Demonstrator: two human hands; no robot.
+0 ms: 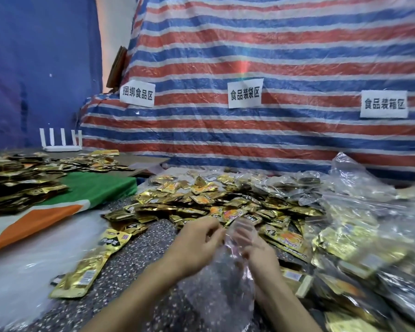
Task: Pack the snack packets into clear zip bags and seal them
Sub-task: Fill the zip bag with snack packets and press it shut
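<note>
Holding one clear zip bag (225,286) between our two hands, we have it low in the middle, above the speckled surface (141,264). Our left hand (197,245) pinches the bag's upper edge with curled fingers. Our right hand (258,251) grips the other side, its fingertips blurred behind the thin, crinkled plastic. We cannot tell whether anything is inside the bag.

Just beyond our hands lies one broad heap of snack packets (201,202), too many to count: small flat rectangles of shiny gold foil with orange and black print. A second heap (22,185) rests at left on a green, orange and white cloth (94,190). At right, filled bags (359,236) of glossy transparent plastic are piled together, stuffed with the same gold foil.

Behind everything hangs a wrinkled woven tarpaulin (273,56), striped red, blue and white, bearing three white rectangular paper signs (245,93). One white router (61,147) stands at the back left, antennas upright.
</note>
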